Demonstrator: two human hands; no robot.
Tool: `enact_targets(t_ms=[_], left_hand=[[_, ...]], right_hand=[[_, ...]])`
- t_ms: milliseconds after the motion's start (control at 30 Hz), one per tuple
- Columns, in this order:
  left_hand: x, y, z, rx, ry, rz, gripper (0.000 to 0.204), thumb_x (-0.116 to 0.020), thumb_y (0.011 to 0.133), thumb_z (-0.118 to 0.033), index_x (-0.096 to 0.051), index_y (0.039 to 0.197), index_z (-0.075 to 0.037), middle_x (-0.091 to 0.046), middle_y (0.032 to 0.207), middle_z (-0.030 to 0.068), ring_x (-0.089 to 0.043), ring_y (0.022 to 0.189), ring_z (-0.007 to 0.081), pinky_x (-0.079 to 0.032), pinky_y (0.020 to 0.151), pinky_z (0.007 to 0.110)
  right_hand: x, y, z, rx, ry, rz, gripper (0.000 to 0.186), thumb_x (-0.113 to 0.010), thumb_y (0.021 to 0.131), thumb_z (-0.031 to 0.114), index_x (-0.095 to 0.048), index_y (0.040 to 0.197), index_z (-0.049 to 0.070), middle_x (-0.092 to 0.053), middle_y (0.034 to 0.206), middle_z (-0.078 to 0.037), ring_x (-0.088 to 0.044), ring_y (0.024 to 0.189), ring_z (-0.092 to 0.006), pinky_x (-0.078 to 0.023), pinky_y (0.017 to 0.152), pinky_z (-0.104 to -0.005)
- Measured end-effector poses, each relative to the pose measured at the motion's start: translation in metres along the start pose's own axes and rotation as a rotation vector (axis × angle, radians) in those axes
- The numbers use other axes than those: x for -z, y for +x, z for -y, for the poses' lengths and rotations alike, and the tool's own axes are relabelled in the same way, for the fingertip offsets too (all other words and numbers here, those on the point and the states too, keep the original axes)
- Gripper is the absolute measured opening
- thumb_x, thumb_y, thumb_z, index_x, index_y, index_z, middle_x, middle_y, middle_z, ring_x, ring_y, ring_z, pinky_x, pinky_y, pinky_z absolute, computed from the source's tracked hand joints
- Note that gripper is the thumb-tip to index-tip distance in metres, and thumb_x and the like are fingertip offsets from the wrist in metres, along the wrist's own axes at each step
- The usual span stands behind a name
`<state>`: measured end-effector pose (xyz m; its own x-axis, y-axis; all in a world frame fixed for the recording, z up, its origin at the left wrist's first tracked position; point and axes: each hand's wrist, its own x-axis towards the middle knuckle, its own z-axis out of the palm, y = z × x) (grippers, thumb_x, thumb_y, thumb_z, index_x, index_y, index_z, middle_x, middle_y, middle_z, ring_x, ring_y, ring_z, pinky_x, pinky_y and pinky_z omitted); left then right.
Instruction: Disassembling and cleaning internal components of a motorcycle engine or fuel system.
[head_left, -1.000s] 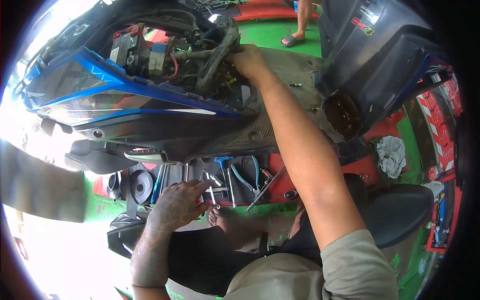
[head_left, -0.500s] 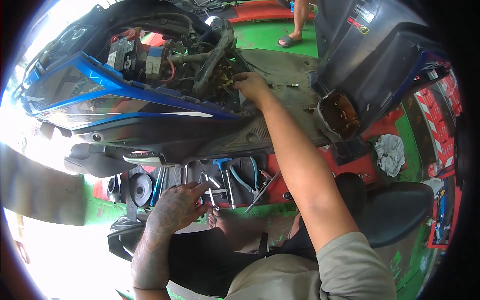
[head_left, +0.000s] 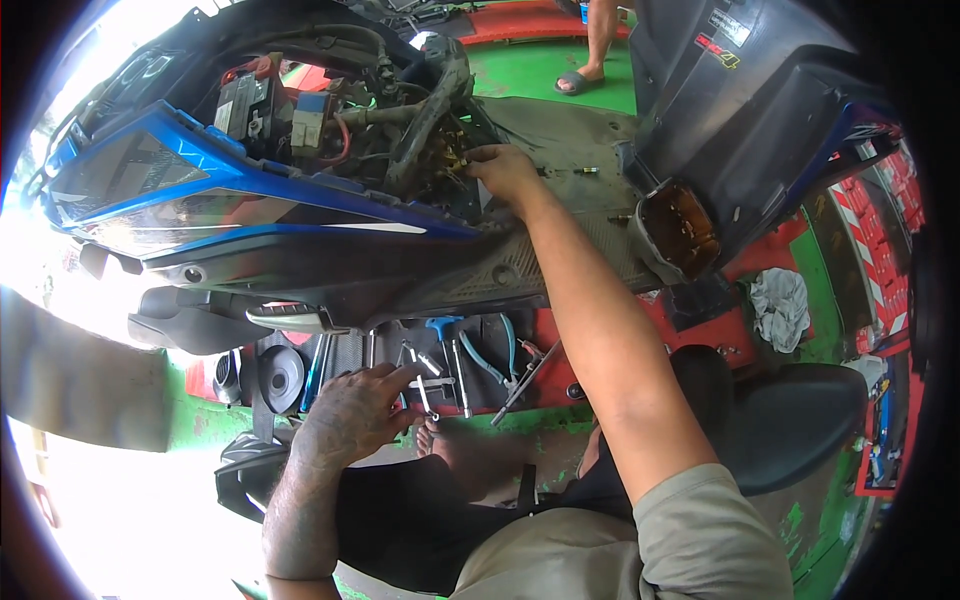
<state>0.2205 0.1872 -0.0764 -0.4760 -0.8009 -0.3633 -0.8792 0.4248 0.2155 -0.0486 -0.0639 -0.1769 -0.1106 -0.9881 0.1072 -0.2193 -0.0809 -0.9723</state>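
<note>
Golden-brown metal engine parts (head_left: 449, 157) are being exposed to possible scratching should the right hand (head_left: 508, 175), grip unclear, slip; the left hand (head_left: 358, 405) is being held spread.

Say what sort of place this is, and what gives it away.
Most likely a motorbike repair workshop: a scooter has covers off, exposing its battery; hand tools, including blue-handled pliers, lie beside it.
</note>
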Motion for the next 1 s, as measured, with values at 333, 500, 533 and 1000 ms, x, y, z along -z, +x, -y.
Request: enact_targets(t_ms=[333, 500, 533, 1000], left_hand=[[-0.003, 0.0, 0.003, -0.013, 0.004, -0.017, 0.058, -0.078, 0.088, -0.032, -0.059, 0.142, -0.02, -0.068, 0.096, 0.0117, -0.067, 0.083, 0.0305, -0.052, 0.073, 0.046], [-0.002, 0.001, 0.001, 0.008, 0.009, -0.004, 0.059, -0.08, 0.087, -0.034, -0.06, 0.141, -0.02, -0.068, 0.095, 0.0108, -0.067, 0.082, 0.0297, -0.052, 0.072, 0.045], [-0.002, 0.001, 0.001, 0.009, 0.012, 0.0, 0.059, -0.08, 0.087, -0.034, -0.059, 0.141, -0.02, -0.068, 0.095, 0.0107, -0.067, 0.081, 0.0296, -0.052, 0.072, 0.045], [0.0, 0.004, -0.001, -0.023, 0.085, 0.02, 0.046, -0.074, 0.093, -0.037, -0.06, 0.13, -0.012, -0.069, 0.103, 0.0118, -0.071, 0.1, 0.0333, -0.057, 0.087, 0.048]], right_hand=[[-0.001, 0.002, -0.004, -0.001, 0.029, 0.019, 0.038, -0.077, 0.085, 0.028, -0.078, 0.116, 0.006, -0.079, 0.101, -0.013, -0.074, 0.089, -0.0204, -0.056, 0.082, -0.0351], [0.0, 0.0, 0.0, -0.043, 0.026, 0.024, 0.034, -0.077, 0.085, 0.023, -0.079, 0.116, 0.007, -0.078, 0.103, -0.012, -0.071, 0.093, -0.0196, -0.054, 0.085, -0.0347], [0.001, -0.001, 0.002, -0.086, 0.041, 0.026, 0.032, -0.076, 0.086, 0.02, -0.079, 0.115, 0.006, -0.077, 0.105, -0.011, -0.068, 0.099, -0.0191, -0.051, 0.089, -0.0345], [0.003, -0.003, 0.007, -0.083, 0.063, 0.042, 0.034, -0.074, 0.087, 0.017, -0.078, 0.118, 0.005, -0.076, 0.109, -0.011, -0.067, 0.105, -0.0195, -0.05, 0.094, -0.0341]])
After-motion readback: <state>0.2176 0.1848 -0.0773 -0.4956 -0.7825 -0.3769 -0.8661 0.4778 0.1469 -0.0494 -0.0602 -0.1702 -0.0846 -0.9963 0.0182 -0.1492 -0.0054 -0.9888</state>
